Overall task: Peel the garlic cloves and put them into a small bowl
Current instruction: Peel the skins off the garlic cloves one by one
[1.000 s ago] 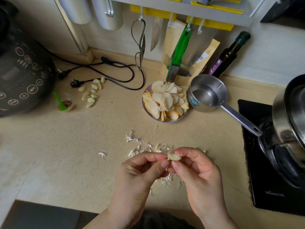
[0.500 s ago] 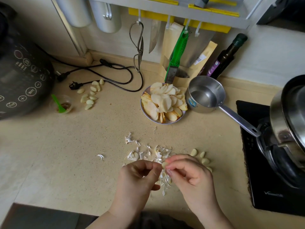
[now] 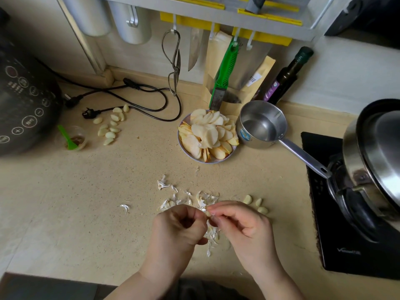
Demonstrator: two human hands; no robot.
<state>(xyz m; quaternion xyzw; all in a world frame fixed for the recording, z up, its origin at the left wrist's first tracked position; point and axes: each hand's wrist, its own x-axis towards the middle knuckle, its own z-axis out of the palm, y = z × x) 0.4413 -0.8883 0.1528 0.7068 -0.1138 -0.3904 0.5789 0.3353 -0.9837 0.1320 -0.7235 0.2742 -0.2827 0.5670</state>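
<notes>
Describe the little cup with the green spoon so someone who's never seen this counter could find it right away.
Start at the big black cooker with round buttons at the counter's far left. Right at its base sits a small clear plastic cup, with a loose pile of pale garlic cloves lying just to its right. It is the only see-through container, and a bright green plastic spoon leans in it.

Bare worktop [image 3: 65, 202] along left and front edges. Back edge crowded: cooker [image 3: 23, 100], cord [image 3: 134, 92], plate [image 3: 184, 148], saucepan [image 3: 262, 124]. Stove [image 3: 346, 213] blocks right edge.
</notes>
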